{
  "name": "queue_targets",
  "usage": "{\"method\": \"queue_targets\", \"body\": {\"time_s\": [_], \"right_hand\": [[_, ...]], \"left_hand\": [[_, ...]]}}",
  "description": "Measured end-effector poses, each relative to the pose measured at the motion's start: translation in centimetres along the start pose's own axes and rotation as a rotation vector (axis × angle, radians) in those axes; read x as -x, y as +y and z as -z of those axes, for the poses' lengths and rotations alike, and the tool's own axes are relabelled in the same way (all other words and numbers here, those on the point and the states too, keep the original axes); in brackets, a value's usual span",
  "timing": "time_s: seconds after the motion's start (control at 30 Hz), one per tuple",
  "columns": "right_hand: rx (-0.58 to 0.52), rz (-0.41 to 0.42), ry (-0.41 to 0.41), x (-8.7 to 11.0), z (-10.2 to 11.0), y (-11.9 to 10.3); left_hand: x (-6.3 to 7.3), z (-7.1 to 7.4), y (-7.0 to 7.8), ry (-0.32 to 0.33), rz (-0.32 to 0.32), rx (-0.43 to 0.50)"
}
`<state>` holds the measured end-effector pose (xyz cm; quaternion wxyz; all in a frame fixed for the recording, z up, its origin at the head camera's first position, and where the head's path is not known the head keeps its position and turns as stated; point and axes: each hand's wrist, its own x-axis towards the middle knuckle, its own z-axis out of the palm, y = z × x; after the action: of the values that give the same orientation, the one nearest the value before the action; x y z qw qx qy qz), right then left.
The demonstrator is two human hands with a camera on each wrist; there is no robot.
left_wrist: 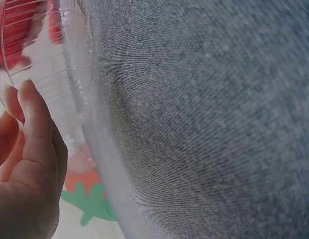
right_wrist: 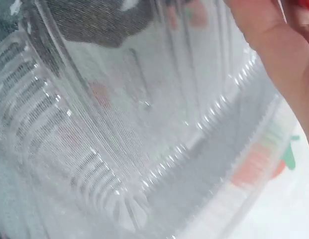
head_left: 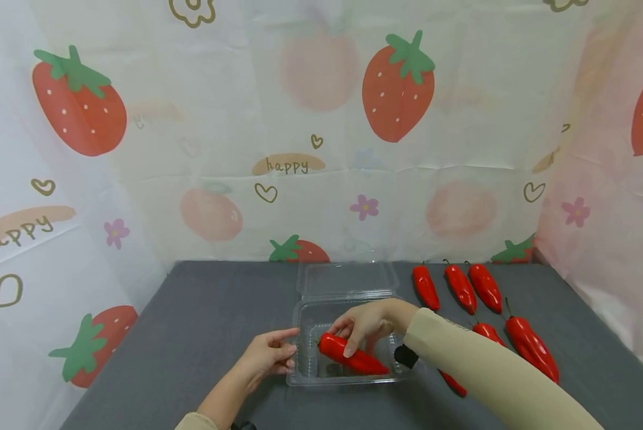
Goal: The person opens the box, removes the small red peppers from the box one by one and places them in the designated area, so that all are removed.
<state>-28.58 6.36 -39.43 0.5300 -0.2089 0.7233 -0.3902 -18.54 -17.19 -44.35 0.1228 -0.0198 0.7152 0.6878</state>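
A clear plastic clamshell container (head_left: 294, 373) stands on the table with its lid (head_left: 348, 279) folded back. My left hand (head_left: 265, 358) pinches the container's left rim between thumb and fingers; the left wrist view shows this hand (left_wrist: 30, 164) close up at the rim. Inside the container, my right hand (head_left: 367, 325) grips a red pepper (head_left: 354, 360), thumb on the near side and fingers over the far side. The pepper slants down toward the container's front right corner. In the right wrist view, the ribbed container wall (right_wrist: 169, 164) fills most of the picture, with part of the hand (right_wrist: 278, 55) at upper right.
Several more red peppers (head_left: 460, 288) lie to the right of the container, one of them (head_left: 531, 346) at the far right. Another pepper (head_left: 453, 383) is partly covered by the right sleeve (head_left: 477, 364). A strawberry-print curtain (head_left: 235, 119) hangs behind the grey table (head_left: 219, 298).
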Motion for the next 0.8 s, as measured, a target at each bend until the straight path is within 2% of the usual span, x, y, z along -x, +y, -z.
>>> {"method": "queue_targets", "body": {"time_s": [0.27, 0.5, 0.8], "right_hand": [[-0.139, 0.149, 0.14, 1.9, 1.0, 0.3], [-0.227, 0.256, 0.173, 3.7, 2.3, 1.0], [-0.298, 0.342, 0.278, 5.8, 3.2, 2.0]], "left_hand": [[0.0, 0.0, 0.0, -0.03, -0.008, -0.002], [0.2, 0.1, 0.1, -0.047, -0.001, -0.015], [0.2, 0.1, 0.1, -0.042, -0.004, -0.02]]}}
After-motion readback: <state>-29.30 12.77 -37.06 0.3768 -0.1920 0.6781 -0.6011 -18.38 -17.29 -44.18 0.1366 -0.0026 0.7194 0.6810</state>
